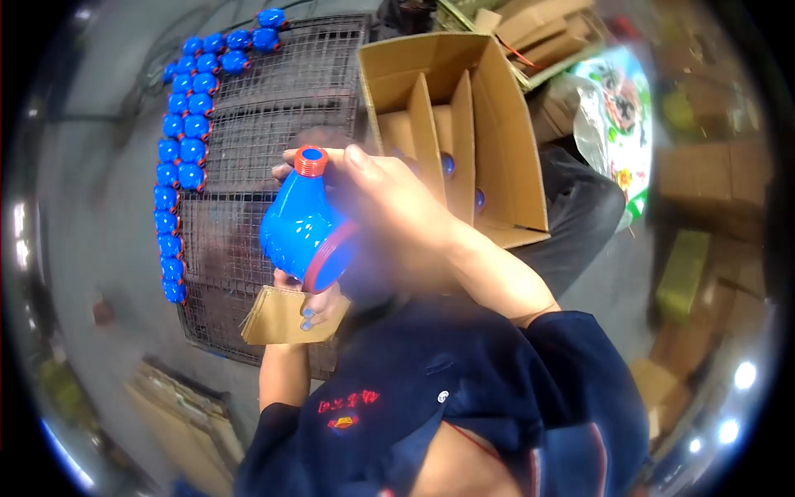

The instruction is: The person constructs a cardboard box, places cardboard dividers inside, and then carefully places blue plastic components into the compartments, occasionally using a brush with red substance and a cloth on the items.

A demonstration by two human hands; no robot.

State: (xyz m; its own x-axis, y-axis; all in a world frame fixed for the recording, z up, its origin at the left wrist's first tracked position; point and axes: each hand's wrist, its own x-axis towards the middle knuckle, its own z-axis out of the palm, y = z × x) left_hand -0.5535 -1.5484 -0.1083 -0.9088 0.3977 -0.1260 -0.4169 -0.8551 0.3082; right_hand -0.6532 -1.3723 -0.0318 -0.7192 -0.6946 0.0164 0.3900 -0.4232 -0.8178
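A glossy blue valve-body-like fitting point(300, 211), with a red threaded neck and a red-rimmed round opening, is held up tilted in front of my chest. My right hand point(397, 186) is closed on it, fingers behind the neck and thumb beside it; part of that hand is blurred. Below, my left hand point(325, 306) grips a small stack of brown cardboard sheets point(277, 315). Some of its fingers reach up to the underside of the fitting, where I cannot tell whether they touch it.
Similar blue fittings point(190, 151) stand in rows along the left of a wire mesh rack point(248, 141). An open carton point(505, 124) with cardboard dividers holds a few blue pieces point(448, 165). A printed plastic bag point(617, 124) lies right of it. Flat cardboard point(178, 418) leans at lower left.
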